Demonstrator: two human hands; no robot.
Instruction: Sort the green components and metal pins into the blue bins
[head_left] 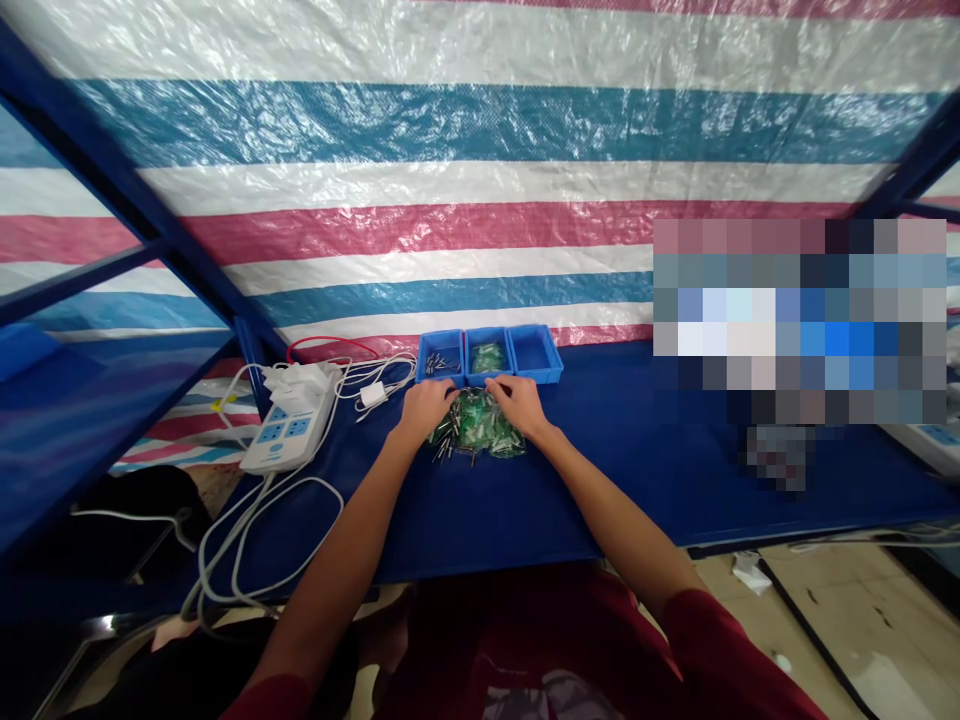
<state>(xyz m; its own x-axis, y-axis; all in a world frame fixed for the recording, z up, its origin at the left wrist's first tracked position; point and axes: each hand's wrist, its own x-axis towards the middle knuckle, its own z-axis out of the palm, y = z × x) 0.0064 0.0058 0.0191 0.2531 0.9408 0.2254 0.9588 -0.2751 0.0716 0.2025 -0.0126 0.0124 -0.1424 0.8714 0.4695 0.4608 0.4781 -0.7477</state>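
A mixed pile lies on the blue table: thin silvery metal pins (444, 440) mostly on its left, small translucent green pieces (480, 425) in its middle and right. My left hand (426, 408) rests at the pile's upper left, fingers bent together. At its upper right, my right hand (520, 404) has thumb and forefinger pinched. Anything in either hand is too small to make out. Just behind the hands stand three blue bins. Metal pins lie in the left bin (441, 334), green pieces in the middle bin (487, 331); the right bin (551, 377) shows its bare bottom.
On the left of the blue table (465, 530) sits a white power strip (281, 440) with plugs. Looped white cables (247, 540) run over the table edge. A small white adapter (371, 395) lies near the bins. Striped sheeting (450, 120) hangs behind; the right side is pixelated.
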